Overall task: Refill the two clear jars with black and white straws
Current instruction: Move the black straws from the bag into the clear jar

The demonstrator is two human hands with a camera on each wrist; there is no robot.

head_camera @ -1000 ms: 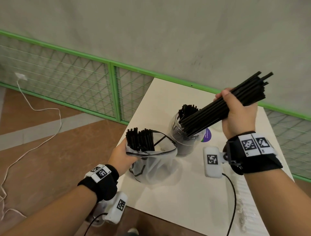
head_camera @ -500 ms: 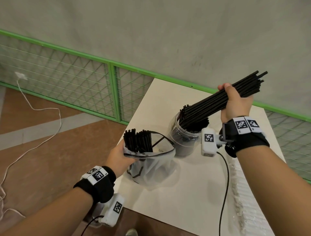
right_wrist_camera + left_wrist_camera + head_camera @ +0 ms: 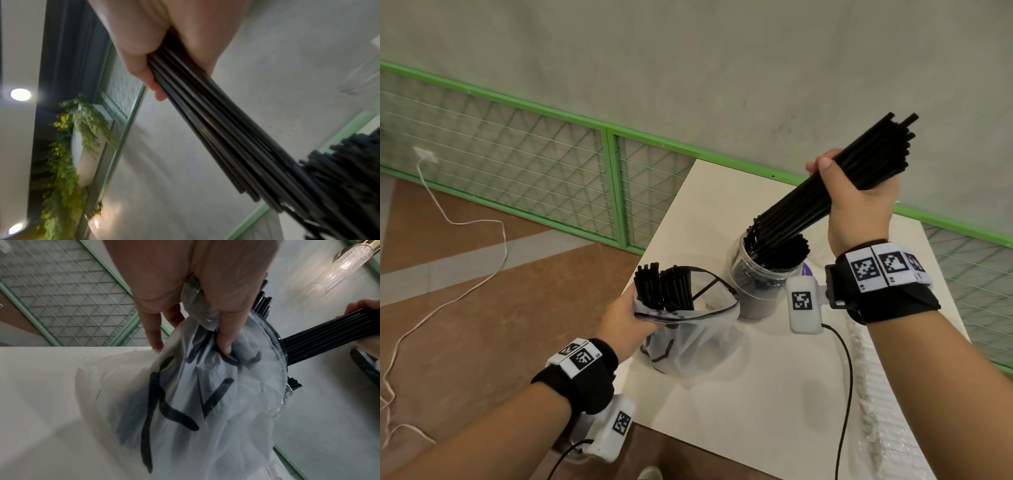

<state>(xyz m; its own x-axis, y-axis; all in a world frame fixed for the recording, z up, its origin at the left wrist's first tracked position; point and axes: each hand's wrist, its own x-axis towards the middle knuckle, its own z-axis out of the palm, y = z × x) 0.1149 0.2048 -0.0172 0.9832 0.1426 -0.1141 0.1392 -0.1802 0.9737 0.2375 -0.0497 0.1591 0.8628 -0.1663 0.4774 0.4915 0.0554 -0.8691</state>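
A white table [image 3: 722,428] carries everything here, one corner set close to a green mesh fence [image 3: 517,137] along the wall. Taking the clear jar [image 3: 753,291] as the landmark: it stands upright on the table top toward the far side, packed with black straws. Just left of the jar and nearer the viewer, a translucent plastic bag [image 3: 688,342] with black markings sits on the surface, slumped, more black straws standing in its open mouth. Right of the jar, along the table's right edge, lies a long strip of clear wrapped material [image 3: 873,394]; what it holds cannot be told. A purple round thing [image 3: 807,270] shows just behind the jar.
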